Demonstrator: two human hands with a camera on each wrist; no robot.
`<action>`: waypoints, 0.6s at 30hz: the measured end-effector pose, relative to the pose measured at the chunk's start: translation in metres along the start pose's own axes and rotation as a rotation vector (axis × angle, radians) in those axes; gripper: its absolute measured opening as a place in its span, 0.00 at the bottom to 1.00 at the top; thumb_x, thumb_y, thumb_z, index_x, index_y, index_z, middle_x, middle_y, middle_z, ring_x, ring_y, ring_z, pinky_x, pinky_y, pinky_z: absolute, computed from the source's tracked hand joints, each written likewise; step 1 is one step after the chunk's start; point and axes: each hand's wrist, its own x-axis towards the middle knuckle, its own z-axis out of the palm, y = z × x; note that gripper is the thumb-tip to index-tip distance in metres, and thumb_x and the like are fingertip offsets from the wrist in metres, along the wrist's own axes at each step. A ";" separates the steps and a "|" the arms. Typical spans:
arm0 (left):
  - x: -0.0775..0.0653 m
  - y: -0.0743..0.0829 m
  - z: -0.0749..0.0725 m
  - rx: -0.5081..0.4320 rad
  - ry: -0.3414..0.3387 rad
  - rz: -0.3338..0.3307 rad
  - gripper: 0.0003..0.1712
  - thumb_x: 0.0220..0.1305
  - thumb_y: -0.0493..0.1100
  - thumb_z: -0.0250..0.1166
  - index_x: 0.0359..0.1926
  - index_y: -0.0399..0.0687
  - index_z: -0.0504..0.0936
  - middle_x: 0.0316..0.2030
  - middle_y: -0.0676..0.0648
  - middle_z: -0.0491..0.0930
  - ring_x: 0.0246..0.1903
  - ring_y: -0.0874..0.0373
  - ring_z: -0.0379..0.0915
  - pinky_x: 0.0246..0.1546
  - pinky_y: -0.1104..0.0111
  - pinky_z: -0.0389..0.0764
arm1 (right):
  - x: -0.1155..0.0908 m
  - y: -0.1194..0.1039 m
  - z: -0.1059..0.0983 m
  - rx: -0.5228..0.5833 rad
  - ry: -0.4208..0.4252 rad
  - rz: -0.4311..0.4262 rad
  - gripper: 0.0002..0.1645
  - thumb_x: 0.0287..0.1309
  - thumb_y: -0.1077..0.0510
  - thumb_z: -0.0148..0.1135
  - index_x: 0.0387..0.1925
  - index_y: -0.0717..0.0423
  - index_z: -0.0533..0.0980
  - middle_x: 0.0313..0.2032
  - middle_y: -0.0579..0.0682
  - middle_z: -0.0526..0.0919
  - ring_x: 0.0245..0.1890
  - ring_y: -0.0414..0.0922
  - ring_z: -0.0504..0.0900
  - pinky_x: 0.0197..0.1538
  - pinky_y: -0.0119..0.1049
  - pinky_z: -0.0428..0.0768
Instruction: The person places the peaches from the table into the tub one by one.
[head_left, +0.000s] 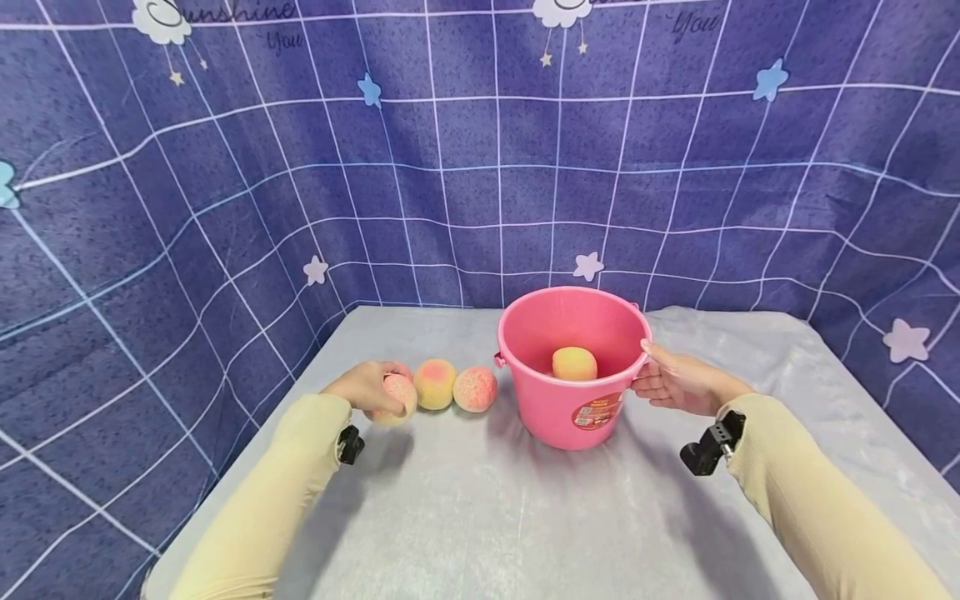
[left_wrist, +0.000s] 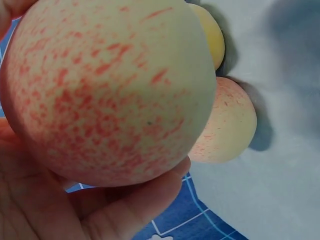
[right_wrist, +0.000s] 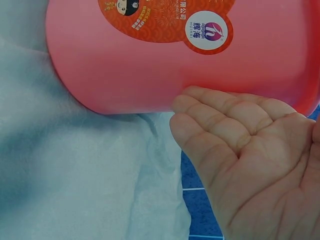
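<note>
Pink plastic bucket (head_left: 551, 412) stands upright at centre right of the head frame, red label (head_left: 597, 412) on its near wall. Inside it we record one yellow peach (head_left: 574, 364). Left hand (head_left: 366, 387), left of centre: grip closed around a red-flecked peach (left_wrist: 110, 95), which fills the upper left of the left wrist frame, fingers curled beneath it. We see a shadow on the grey desk (head_left: 465, 517) below. Just right of this hand lie a yellow-orange peach (head_left: 435, 385) and a speckled peach (head_left: 476, 389), side by side; a further pinkish fruit (head_left: 398, 368) is partly hidden behind the hand. Right hand (head_left: 686, 383), right of centre: grip spread, fingers extended with tips touching the bucket's outer wall, thumb at the rim. We cannot tell how firmly it presses. Both arms enter from the lower corners in cream sleeves (head_left: 270, 492), a black device (head_left: 714, 442) at each wrist. Behind, we note a blue curtain (head_left: 465, 200) with white grid lines, stars and clouds.
</note>
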 end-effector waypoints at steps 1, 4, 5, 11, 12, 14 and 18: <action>0.000 0.002 -0.001 0.012 -0.003 0.004 0.32 0.38 0.37 0.69 0.51 0.41 0.76 0.32 0.46 0.77 0.19 0.61 0.69 0.20 0.70 0.75 | 0.000 0.000 0.000 0.001 0.001 0.000 0.55 0.68 0.31 0.22 0.66 0.83 0.44 0.65 0.77 0.52 0.67 0.67 0.55 0.68 0.57 0.53; 0.000 0.005 -0.002 0.053 -0.013 0.028 0.33 0.37 0.39 0.69 0.52 0.39 0.76 0.32 0.45 0.77 0.19 0.61 0.70 0.20 0.70 0.76 | 0.000 0.000 0.000 -0.002 0.004 0.000 0.55 0.68 0.32 0.21 0.66 0.83 0.44 0.65 0.77 0.52 0.67 0.67 0.55 0.68 0.57 0.54; 0.000 0.006 -0.002 0.065 -0.016 0.038 0.33 0.37 0.39 0.69 0.51 0.38 0.76 0.32 0.45 0.77 0.19 0.61 0.70 0.20 0.69 0.76 | 0.000 0.000 0.001 -0.002 0.006 0.002 0.55 0.68 0.32 0.21 0.65 0.83 0.44 0.65 0.77 0.53 0.67 0.67 0.55 0.68 0.57 0.54; 0.003 0.010 -0.004 0.126 -0.008 0.096 0.34 0.36 0.42 0.70 0.50 0.36 0.76 0.31 0.46 0.78 0.23 0.59 0.72 0.21 0.70 0.76 | 0.000 -0.001 0.002 -0.004 0.014 0.010 0.54 0.69 0.32 0.21 0.66 0.83 0.45 0.65 0.77 0.54 0.66 0.67 0.56 0.67 0.57 0.54; 0.004 0.011 -0.004 0.133 -0.007 0.104 0.34 0.36 0.42 0.70 0.50 0.36 0.76 0.32 0.45 0.78 0.23 0.59 0.72 0.22 0.69 0.76 | 0.000 -0.001 0.002 -0.005 0.013 0.009 0.54 0.69 0.32 0.21 0.66 0.83 0.45 0.65 0.77 0.54 0.66 0.67 0.56 0.67 0.57 0.54; 0.005 0.011 -0.005 0.144 -0.005 0.114 0.35 0.35 0.43 0.70 0.51 0.36 0.76 0.32 0.45 0.79 0.24 0.58 0.72 0.23 0.69 0.76 | 0.000 -0.001 0.003 -0.001 0.012 0.010 0.54 0.69 0.32 0.21 0.66 0.83 0.45 0.65 0.77 0.53 0.67 0.67 0.56 0.67 0.57 0.54; 0.009 0.012 -0.006 0.172 0.001 0.133 0.36 0.35 0.45 0.71 0.51 0.36 0.76 0.34 0.46 0.79 0.27 0.57 0.73 0.29 0.68 0.76 | 0.000 -0.001 0.002 -0.006 0.010 0.008 0.54 0.69 0.32 0.21 0.66 0.83 0.45 0.65 0.77 0.53 0.66 0.68 0.56 0.67 0.58 0.54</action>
